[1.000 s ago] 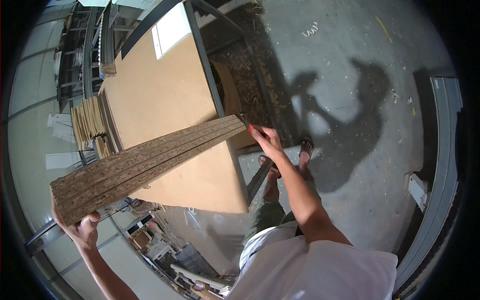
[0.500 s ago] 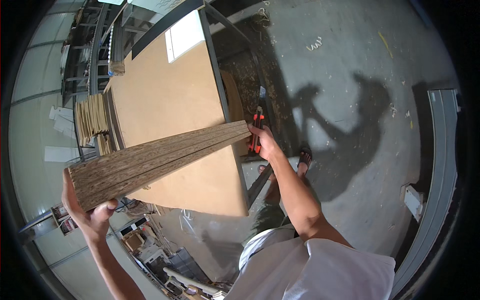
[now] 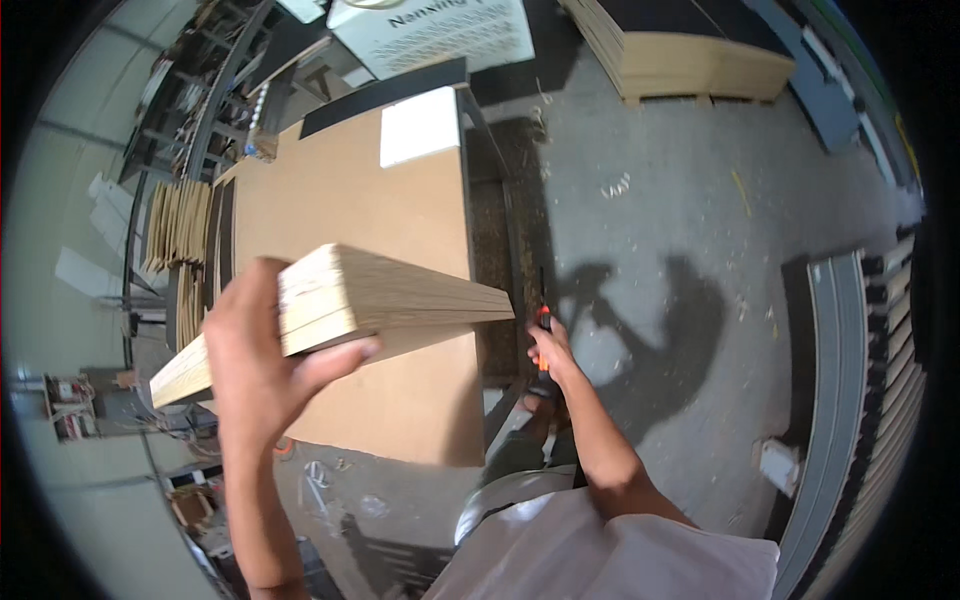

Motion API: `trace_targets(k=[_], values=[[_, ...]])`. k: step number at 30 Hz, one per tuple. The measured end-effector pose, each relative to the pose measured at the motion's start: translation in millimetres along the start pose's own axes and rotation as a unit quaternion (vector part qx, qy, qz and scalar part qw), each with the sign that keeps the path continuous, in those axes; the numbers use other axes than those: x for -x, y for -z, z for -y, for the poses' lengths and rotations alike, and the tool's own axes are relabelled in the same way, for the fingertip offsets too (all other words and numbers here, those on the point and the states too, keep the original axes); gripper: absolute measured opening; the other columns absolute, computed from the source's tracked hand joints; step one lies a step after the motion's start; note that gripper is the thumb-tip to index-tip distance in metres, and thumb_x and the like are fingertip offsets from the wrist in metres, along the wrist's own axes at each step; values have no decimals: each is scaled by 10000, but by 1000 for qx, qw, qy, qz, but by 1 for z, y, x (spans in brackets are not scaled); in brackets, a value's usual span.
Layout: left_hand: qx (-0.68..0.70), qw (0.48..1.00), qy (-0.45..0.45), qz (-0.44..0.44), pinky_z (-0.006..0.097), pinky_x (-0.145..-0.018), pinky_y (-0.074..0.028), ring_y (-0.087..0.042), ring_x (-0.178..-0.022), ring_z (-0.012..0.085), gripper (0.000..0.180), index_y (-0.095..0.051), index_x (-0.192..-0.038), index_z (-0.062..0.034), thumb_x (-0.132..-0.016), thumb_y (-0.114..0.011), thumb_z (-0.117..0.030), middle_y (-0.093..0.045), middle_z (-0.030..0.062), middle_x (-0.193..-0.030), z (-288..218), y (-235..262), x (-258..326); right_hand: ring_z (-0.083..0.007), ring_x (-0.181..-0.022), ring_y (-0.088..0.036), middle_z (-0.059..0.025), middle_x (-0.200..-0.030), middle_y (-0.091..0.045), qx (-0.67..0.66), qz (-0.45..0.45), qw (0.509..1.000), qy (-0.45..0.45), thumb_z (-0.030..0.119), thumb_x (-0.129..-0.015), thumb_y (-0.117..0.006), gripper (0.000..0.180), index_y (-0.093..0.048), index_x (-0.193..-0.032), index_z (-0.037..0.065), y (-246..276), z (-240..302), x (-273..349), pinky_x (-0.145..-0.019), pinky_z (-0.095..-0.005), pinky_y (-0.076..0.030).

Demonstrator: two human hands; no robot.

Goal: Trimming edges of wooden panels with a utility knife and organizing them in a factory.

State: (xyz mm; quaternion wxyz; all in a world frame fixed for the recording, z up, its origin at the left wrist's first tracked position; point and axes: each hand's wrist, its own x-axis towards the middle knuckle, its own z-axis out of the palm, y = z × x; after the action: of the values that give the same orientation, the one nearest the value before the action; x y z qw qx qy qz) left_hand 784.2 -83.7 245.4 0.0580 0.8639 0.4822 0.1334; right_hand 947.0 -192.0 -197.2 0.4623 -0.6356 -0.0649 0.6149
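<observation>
My left hand [image 3: 250, 350] is closed around the near part of a stack of long wooden strips [image 3: 410, 290], thumb below and fingers over the side. The stack shows pale wood-grain faces and narrows away toward the right, above the worktable. A further pale wooden length [image 3: 180, 377] shows left of that hand; how it joins the stack is hidden. Beyond the table's right edge, my right hand [image 3: 555, 352] is closed on an orange-and-black utility knife [image 3: 545, 320], apart from the stack's far end. Whether its blade is out is too small to tell.
Under the strips stands a worktable with a tan board top [image 3: 350, 200] and a white panel [image 3: 420, 127] at its far end. Thin strips [image 3: 180, 225] are stacked along its left. A board pile [image 3: 690, 65] sits far right; a grey metal beam [image 3: 838, 380] stands at right.
The strips have turned from a speckled particleboard face to pale wood-grain faces. My left hand has moved right and up; my right hand, with the knife, has come away from the strips' far end.
</observation>
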Motion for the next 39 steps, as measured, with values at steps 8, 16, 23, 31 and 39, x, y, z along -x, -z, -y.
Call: trace_targets(k=[8,16,23,31,39], values=[[-20,998,-57,-16,434,-690,-481,-608,-746,347,627,-561,-873,-25,-577,-836,-505,-594,152,-761,6,12,8,-115,-560,-543,-25,-773,-577,163,-25,985,40,167,-872,-608,201,-573,-1036,56,52,21,50,-455,-271,-432],[49,994,-76,-62,400,-755,-469,-608,-807,314,519,-533,-862,-27,-640,-800,-412,-594,123,-812,13,13,14,-128,-655,-567,-47,-805,-621,273,85,915,285,5,-794,-627,406,-591,-1199,10,29,121,-8,-594,-265,-473],[9,996,-49,-69,336,-728,-452,-595,-804,246,499,-540,-876,-48,-655,-778,-427,-578,71,-803,5,12,21,-136,-782,-593,-65,-902,-639,261,234,881,319,-32,-773,-626,433,-592,-1204,-7,-102,246,-21,-692,-266,-486],[41,993,-42,-102,333,-724,-456,-586,-800,244,510,-549,-869,-47,-624,-789,-425,-584,66,-800,2,10,21,-215,-968,-598,-140,-1107,-613,191,345,851,347,169,-873,-629,451,-536,-1264,-37,-153,269,-20,-871,-317,-469],[103,990,-51,-78,342,-782,-448,-580,-884,259,513,-566,-927,-45,-617,-797,-383,-587,70,-887,9,7,24,-252,-1088,-589,-216,-1192,-587,80,469,832,286,583,-888,-572,773,-495,-1255,-93,-110,275,68,-963,-359,-462]])
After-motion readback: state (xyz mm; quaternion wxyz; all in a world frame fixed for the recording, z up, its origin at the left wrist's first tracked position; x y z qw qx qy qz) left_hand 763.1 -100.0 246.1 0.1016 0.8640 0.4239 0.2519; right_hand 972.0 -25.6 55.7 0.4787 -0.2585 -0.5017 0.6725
